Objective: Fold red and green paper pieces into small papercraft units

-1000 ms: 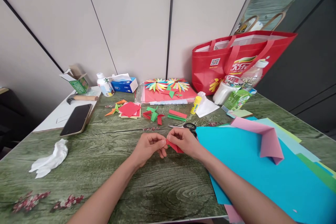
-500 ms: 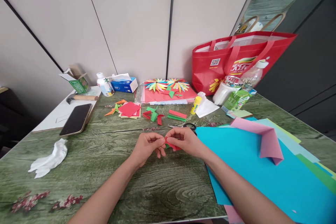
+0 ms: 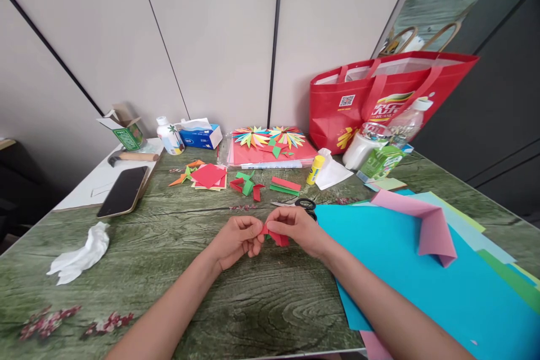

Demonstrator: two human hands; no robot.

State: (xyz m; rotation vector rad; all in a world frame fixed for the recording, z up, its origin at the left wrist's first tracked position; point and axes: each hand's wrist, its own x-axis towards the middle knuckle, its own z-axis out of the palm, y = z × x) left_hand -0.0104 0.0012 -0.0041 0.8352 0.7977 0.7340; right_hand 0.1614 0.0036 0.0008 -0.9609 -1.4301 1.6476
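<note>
Between my two hands is a small folded red paper piece, pinched at its upper left part. My left hand has thumb and forefinger closed on its left end. My right hand grips it from the right, fingertips almost meeting the left ones. A bit of green shows behind the red paper; whether it belongs to the same piece I cannot tell. Just beyond my right hand lie scissors with black handles. Folded red and green pieces and red and green strips lie farther back.
A blue paper sheet with folded pink paper covers the right. Behind stand a yellow glue stick, red bag and tissue box. On the left are a phone, hammer and crumpled tissue.
The red paper has turned slightly, and more of it shows below my right fingers. My left fingertips have shifted a little; both hands stay in nearly the same place.
</note>
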